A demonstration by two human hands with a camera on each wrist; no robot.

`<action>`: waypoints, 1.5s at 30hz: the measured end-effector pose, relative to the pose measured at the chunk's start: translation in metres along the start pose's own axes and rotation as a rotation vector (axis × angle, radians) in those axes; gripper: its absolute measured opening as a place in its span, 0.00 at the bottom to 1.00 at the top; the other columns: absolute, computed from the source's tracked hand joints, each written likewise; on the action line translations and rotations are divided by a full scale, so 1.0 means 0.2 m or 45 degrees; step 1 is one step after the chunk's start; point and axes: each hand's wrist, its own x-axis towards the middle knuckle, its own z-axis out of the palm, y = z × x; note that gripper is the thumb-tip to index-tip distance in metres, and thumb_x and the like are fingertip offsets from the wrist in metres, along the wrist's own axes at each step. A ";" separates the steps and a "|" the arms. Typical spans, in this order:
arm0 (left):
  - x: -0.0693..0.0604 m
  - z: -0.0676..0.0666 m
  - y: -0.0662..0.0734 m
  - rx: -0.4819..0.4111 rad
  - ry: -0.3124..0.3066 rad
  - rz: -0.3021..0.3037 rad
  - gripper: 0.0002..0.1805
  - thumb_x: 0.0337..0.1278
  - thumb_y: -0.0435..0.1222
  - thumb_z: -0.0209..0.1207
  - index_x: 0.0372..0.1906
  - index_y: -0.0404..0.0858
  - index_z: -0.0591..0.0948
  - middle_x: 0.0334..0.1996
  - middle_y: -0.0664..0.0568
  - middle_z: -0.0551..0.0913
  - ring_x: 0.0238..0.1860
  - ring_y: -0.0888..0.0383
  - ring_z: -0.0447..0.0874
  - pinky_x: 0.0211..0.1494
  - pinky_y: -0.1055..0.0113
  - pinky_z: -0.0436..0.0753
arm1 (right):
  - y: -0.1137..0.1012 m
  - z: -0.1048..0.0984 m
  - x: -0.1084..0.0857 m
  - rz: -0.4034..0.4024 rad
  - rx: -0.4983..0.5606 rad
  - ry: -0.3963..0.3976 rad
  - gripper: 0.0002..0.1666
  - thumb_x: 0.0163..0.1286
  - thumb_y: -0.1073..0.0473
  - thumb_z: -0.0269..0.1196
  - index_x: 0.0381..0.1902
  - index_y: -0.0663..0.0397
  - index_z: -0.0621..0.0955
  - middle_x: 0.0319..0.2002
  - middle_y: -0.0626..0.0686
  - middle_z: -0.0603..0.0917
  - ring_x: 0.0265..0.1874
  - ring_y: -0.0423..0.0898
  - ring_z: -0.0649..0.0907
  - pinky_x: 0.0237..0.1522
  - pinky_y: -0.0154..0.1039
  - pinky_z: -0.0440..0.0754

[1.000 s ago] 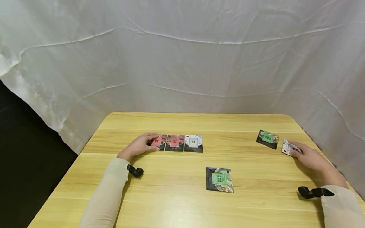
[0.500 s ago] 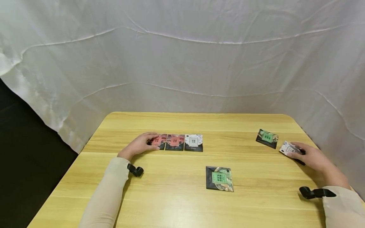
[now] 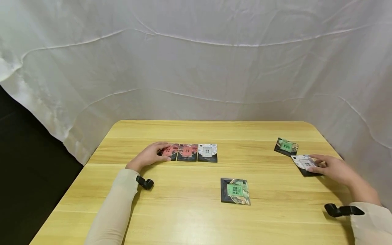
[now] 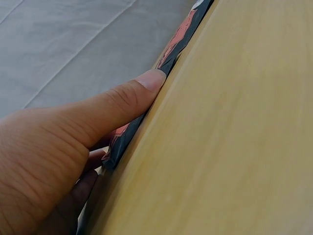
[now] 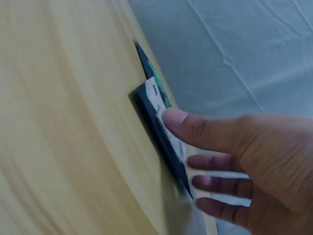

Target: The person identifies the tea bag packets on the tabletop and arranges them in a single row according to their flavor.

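Right wrist view, unlike left, shows the pinched white packet (image 5: 157, 125).

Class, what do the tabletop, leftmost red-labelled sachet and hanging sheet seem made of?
Tabletop: satin wood or laminate; streaked grain, soft glare.
Leftmost red-labelled sachet: perhaps slightly glossy plastic or foil; puckered edge.
Hanging sheet: likely thin cloth, slightly shiny; creases, folds.

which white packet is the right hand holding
The rightmost white packet, gripped by the right hand; the other white packet lies flat beside the red packets, with no hand on it.
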 end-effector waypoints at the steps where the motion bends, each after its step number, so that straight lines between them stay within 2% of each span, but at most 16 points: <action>1: 0.00 0.00 0.00 -0.005 0.001 -0.003 0.44 0.53 0.56 0.67 0.72 0.44 0.68 0.73 0.43 0.62 0.72 0.40 0.56 0.73 0.43 0.56 | -0.01 0.00 0.00 -0.018 -0.008 0.007 0.43 0.65 0.43 0.67 0.65 0.70 0.70 0.52 0.75 0.77 0.50 0.74 0.76 0.47 0.68 0.73; 5: 0.00 0.01 -0.01 -0.025 -0.005 0.004 0.44 0.53 0.56 0.67 0.73 0.43 0.67 0.73 0.42 0.61 0.72 0.40 0.56 0.73 0.42 0.56 | -0.03 0.03 0.00 -0.085 0.000 0.027 0.43 0.63 0.43 0.68 0.66 0.67 0.72 0.61 0.76 0.70 0.58 0.78 0.68 0.52 0.71 0.68; 9: 0.00 0.01 -0.01 -0.034 -0.004 -0.001 0.44 0.53 0.56 0.67 0.73 0.44 0.67 0.73 0.42 0.61 0.72 0.40 0.55 0.73 0.42 0.56 | -0.05 0.05 0.01 -0.109 0.038 -0.008 0.41 0.64 0.43 0.68 0.66 0.64 0.73 0.63 0.75 0.68 0.59 0.78 0.66 0.52 0.71 0.68; 17: 0.00 0.00 -0.01 -0.038 -0.003 0.007 0.43 0.54 0.55 0.67 0.73 0.45 0.67 0.73 0.43 0.61 0.72 0.40 0.56 0.72 0.42 0.57 | -0.08 0.06 0.01 -0.122 0.012 0.006 0.39 0.65 0.42 0.67 0.63 0.64 0.76 0.60 0.74 0.73 0.58 0.77 0.69 0.51 0.71 0.69; 24: 0.01 0.00 -0.01 -0.025 -0.001 0.012 0.43 0.54 0.55 0.67 0.72 0.43 0.68 0.72 0.42 0.62 0.72 0.40 0.56 0.72 0.43 0.57 | -0.08 0.05 0.00 -0.139 0.052 -0.016 0.38 0.64 0.46 0.69 0.63 0.68 0.75 0.60 0.75 0.72 0.59 0.77 0.68 0.53 0.71 0.67; 27: 0.01 0.00 -0.01 -0.021 0.002 0.012 0.43 0.53 0.55 0.67 0.72 0.43 0.68 0.72 0.42 0.62 0.72 0.40 0.56 0.73 0.43 0.58 | -0.07 0.06 0.01 -0.157 0.027 -0.022 0.39 0.63 0.47 0.69 0.63 0.69 0.75 0.61 0.75 0.71 0.59 0.77 0.67 0.54 0.71 0.67; 33: 0.01 0.01 -0.01 -0.029 0.004 -0.003 0.43 0.53 0.55 0.68 0.72 0.43 0.68 0.72 0.42 0.62 0.72 0.41 0.56 0.73 0.44 0.57 | -0.09 0.07 0.01 -0.125 -0.014 -0.016 0.41 0.62 0.41 0.69 0.63 0.66 0.76 0.64 0.73 0.68 0.61 0.77 0.64 0.55 0.72 0.63; 39: 0.01 0.01 -0.01 -0.033 0.004 -0.004 0.44 0.53 0.55 0.68 0.72 0.43 0.68 0.73 0.42 0.61 0.72 0.40 0.56 0.73 0.43 0.57 | -0.12 0.08 0.01 -0.104 -0.050 -0.012 0.42 0.63 0.37 0.66 0.64 0.62 0.76 0.63 0.72 0.71 0.58 0.76 0.69 0.51 0.70 0.70; 45: 0.01 0.01 -0.01 -0.042 0.003 0.004 0.44 0.53 0.56 0.67 0.72 0.44 0.68 0.73 0.43 0.61 0.72 0.41 0.56 0.73 0.43 0.57 | -0.15 0.08 0.01 -0.106 -0.053 -0.023 0.42 0.63 0.37 0.66 0.64 0.62 0.76 0.63 0.71 0.71 0.58 0.76 0.70 0.52 0.70 0.70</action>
